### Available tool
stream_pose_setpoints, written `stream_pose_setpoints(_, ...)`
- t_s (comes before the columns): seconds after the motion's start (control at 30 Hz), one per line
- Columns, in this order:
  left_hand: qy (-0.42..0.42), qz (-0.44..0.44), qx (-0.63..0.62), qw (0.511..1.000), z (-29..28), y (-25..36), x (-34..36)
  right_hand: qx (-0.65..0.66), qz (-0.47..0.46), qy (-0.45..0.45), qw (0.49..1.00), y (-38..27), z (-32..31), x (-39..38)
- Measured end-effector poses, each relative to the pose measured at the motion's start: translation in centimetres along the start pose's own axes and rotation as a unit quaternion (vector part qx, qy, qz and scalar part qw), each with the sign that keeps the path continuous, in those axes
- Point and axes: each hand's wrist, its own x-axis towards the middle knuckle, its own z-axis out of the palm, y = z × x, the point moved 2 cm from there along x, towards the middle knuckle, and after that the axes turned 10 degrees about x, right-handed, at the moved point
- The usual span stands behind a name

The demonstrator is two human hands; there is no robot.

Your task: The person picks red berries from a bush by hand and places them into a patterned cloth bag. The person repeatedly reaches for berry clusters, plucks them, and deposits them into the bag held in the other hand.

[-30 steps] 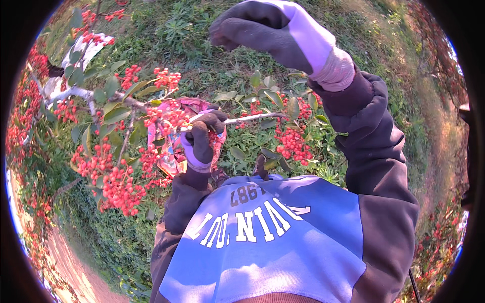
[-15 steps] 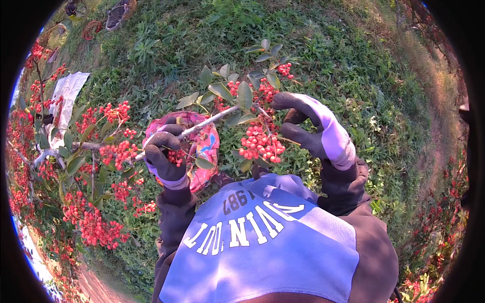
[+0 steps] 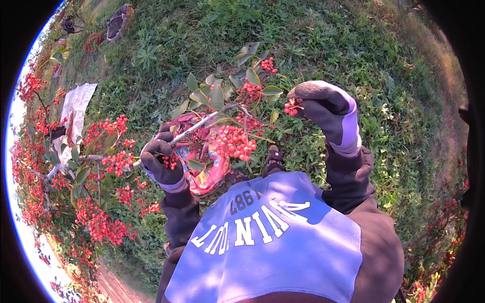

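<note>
My left hand (image 3: 164, 164), in a dark-palmed glove with a lilac back, is closed round a grey branch (image 3: 194, 128). A few red berries show beside its fingers. The branch reaches right, carrying green leaves (image 3: 216, 97) and a full cluster of red berries (image 3: 235, 143). To the right of the branch tip, my right hand (image 3: 323, 108), gloved alike, pinches a small sprig of red berries (image 3: 291, 107), apart from the branch. Below the branch, close to my left hand, hangs a pink-red bag (image 3: 214, 174) with coloured print, partly hidden by branch and leaves.
More berry-laden branches (image 3: 101, 222) crowd the left side. A pale sheet (image 3: 77, 108) lies beyond them. At the far left are a dark basket-like container (image 3: 119, 22) and a reddish coil (image 3: 93, 42). Green weeds (image 3: 323, 45) cover the ground. My shoe (image 3: 274, 156) shows below the branch.
My right hand has drawn away from the branch to the right and now holds a small berry sprig. The branch tip has shifted left; my left hand keeps its grip.
</note>
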Motion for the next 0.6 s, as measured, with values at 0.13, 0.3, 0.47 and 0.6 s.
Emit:
stream_pose_setpoints(0.13,0.015,-0.012,-0.037,0.999,0.3,0.0,0.1,-0.013,0.183,-0.049,0.982,2.2,0.2,-0.3)
stream_pose_setpoints(0.3,0.013,-0.042,-0.097,0.994,0.2,0.3,0.4,0.096,0.2,-0.079,0.972,5.7,3.2,0.7)
stream_pose_setpoints(0.47,0.008,-0.039,-0.086,0.995,-0.1,0.6,0.6,0.125,0.268,-0.035,0.955,6.2,2.5,0.9)
stream_pose_setpoints(0.6,0.001,-0.037,-0.084,0.996,-0.1,0.4,0.6,0.24,0.308,-0.096,0.916,6.6,1.5,0.2)
